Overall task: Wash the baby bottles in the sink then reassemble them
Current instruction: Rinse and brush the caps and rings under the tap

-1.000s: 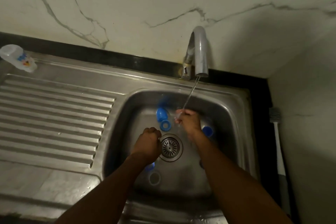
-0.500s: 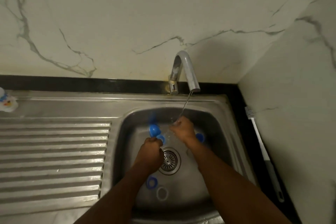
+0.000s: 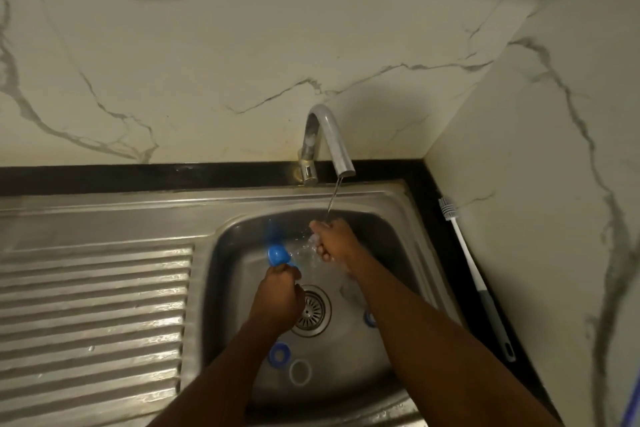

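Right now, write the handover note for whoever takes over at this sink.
Right hand: grips a clear piece under the running tap.
Left hand: fingers curled beside the blue cap; what it holds is hidden.
In the sink: a blue ring, a pale ring, another blue part half behind the right forearm. Brush lies on the counter to the right.
Done: rinsing under way. Left: wash the other parts, reassemble; nothing looks assembled yet.

Both forearms extended forward. Left hand (image 3: 277, 298): closed fist, contents hidden. Right hand (image 3: 334, 246), nearer the sink's (image 3: 381, 198) back edge: fingers curled, pinching a small clear piece (image 3: 313, 239).
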A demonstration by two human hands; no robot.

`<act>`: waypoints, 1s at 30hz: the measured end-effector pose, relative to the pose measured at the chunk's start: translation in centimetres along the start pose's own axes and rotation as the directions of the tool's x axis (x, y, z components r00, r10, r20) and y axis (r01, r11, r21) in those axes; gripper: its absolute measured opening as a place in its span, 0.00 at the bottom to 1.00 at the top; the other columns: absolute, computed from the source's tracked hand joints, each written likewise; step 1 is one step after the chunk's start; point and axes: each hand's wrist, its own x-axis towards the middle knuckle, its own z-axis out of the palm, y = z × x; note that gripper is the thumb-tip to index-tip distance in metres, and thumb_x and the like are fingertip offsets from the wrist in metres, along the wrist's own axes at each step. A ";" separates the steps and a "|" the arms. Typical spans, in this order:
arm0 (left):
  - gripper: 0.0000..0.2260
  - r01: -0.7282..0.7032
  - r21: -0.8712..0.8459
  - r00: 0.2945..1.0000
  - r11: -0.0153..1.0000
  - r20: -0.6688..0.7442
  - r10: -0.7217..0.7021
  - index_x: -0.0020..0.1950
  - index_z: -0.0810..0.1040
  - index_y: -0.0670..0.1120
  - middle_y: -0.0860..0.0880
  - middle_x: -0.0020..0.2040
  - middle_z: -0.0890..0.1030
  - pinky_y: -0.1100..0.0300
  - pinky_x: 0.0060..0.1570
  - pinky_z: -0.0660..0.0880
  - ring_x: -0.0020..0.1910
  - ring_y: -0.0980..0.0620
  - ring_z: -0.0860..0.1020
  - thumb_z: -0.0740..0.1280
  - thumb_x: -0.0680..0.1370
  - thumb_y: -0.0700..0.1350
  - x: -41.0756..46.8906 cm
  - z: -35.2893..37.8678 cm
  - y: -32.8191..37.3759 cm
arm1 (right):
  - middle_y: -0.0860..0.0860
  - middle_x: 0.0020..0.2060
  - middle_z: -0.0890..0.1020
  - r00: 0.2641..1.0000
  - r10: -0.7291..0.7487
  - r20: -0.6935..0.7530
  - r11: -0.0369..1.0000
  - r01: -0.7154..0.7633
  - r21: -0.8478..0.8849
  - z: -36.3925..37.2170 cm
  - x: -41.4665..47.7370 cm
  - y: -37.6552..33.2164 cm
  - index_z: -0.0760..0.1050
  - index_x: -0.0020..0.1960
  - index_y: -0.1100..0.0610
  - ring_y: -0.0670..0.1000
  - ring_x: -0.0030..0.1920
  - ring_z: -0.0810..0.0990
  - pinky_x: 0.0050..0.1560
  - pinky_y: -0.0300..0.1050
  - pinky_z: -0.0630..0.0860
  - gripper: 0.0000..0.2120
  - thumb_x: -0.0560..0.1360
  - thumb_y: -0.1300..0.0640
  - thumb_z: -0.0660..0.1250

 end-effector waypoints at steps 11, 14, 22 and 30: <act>0.08 0.120 -0.425 0.960 0.897 -0.179 -0.213 0.57 0.80 0.45 0.52 0.52 0.81 0.68 0.47 0.73 0.53 0.53 0.80 0.68 0.78 0.39 2.0 0.0 5.6 | 0.53 0.32 0.78 0.998 -0.049 0.040 0.980 0.040 0.197 -2.6 1.1 -0.4 0.80 0.45 0.59 0.48 0.30 0.74 0.34 0.42 0.71 0.13 0.77 0.49 0.69; 0.09 0.119 -0.797 0.974 0.593 -0.021 -0.224 0.62 0.78 0.48 0.49 0.54 0.83 0.64 0.47 0.79 0.52 0.53 0.83 0.66 0.82 0.43 2.8 -0.6 7.8 | 0.55 0.38 0.83 0.989 -0.061 0.134 0.950 0.016 0.313 -3.5 0.2 -0.1 0.81 0.46 0.60 0.52 0.41 0.81 0.47 0.47 0.77 0.07 0.77 0.56 0.69; 0.09 0.107 -0.952 0.940 0.286 0.003 -0.341 0.57 0.80 0.40 0.41 0.52 0.84 0.49 0.54 0.78 0.49 0.46 0.82 0.64 0.83 0.42 3.4 0.3 10.2 | 0.57 0.50 0.84 0.990 -0.052 0.129 0.851 -0.024 0.525 -6.1 -2.3 1.8 0.79 0.50 0.54 0.58 0.52 0.84 0.55 0.53 0.80 0.07 0.80 0.60 0.62; 0.05 0.197 -0.976 0.911 0.091 0.148 -0.385 0.50 0.77 0.46 0.47 0.41 0.77 0.58 0.41 0.75 0.36 0.54 0.75 0.63 0.83 0.45 3.7 -1.1 11.5 | 0.57 0.55 0.81 0.733 -0.300 -0.610 0.876 -0.042 -0.480 -19.8 -6.9 10.0 0.78 0.61 0.58 0.58 0.55 0.80 0.53 0.48 0.75 0.13 0.79 0.60 0.62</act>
